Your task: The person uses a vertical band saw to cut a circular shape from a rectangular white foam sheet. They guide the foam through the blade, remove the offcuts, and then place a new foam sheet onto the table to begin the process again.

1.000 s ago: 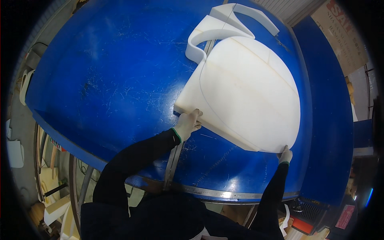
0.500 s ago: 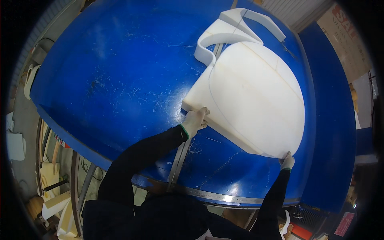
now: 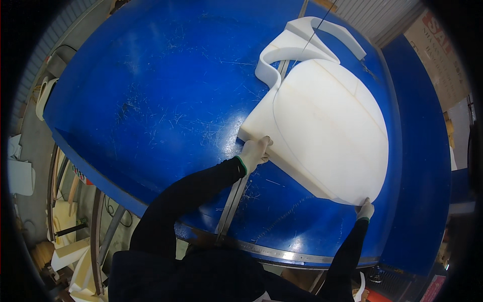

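A thick white foam block (image 3: 332,131) with a broad rounded outline lies on the blue table (image 3: 166,100). A thin curved line runs across its left part. At its far end a wavy strip of white foam (image 3: 289,53) bends away to the far right. My left hand (image 3: 256,152), in a pale glove with a green cuff edge, is closed on the block's near left edge, thumb on top. At the near right corner my right hand (image 3: 366,209), gloved too, grips the edge; its fingers are partly hidden under the foam.
A thin dark wire or blade (image 3: 318,29) slants over the far strip. A metal-lined slot (image 3: 232,204) crosses the table, and a metal ruler strip (image 3: 297,255) follows its near edge. Foam offcuts (image 3: 70,254) lie at lower left. A blue panel (image 3: 420,151) stands right.
The whole view has shifted, so table, foam and hands appear slightly lower and further right. Both hands keep their hold at the same spots on the foam block.
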A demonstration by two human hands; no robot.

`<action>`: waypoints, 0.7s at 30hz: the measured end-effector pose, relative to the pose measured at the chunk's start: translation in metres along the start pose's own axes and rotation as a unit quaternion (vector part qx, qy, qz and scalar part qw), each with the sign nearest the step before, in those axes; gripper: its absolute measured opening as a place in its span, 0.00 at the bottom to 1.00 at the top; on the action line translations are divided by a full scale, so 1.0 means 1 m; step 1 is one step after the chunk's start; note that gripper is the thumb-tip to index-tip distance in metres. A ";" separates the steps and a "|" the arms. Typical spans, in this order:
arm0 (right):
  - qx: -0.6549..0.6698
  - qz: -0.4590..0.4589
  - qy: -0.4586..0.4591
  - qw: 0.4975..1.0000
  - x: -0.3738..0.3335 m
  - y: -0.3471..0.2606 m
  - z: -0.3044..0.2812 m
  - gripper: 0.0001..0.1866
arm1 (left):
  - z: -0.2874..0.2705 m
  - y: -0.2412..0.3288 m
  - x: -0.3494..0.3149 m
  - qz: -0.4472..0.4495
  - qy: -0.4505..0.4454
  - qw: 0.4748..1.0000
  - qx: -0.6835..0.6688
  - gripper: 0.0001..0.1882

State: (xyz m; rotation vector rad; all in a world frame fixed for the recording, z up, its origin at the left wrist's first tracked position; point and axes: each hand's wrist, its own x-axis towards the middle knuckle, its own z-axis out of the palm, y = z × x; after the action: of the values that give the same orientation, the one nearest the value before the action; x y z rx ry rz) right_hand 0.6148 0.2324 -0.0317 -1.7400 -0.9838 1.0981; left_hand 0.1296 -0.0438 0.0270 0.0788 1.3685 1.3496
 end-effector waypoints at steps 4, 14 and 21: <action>0.007 0.001 0.008 1.000 0.008 0.004 -0.003 0.18 | 0.000 -0.002 0.008 0.007 0.004 1.000 -0.004 0.31; -0.020 -0.013 0.001 1.000 0.008 0.011 -0.004 0.16 | -0.003 0.006 0.019 0.009 0.002 1.000 -0.001 0.34; -0.025 -0.030 0.007 0.999 0.016 0.020 -0.016 0.14 | 0.005 0.009 0.027 0.029 0.058 0.997 -0.035 0.24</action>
State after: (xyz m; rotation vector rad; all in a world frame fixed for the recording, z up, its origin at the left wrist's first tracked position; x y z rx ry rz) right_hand 0.6381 0.2360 -0.0499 -1.7450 -1.0569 1.0293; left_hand 0.1182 -0.0187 0.0184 -0.0077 1.4218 1.4682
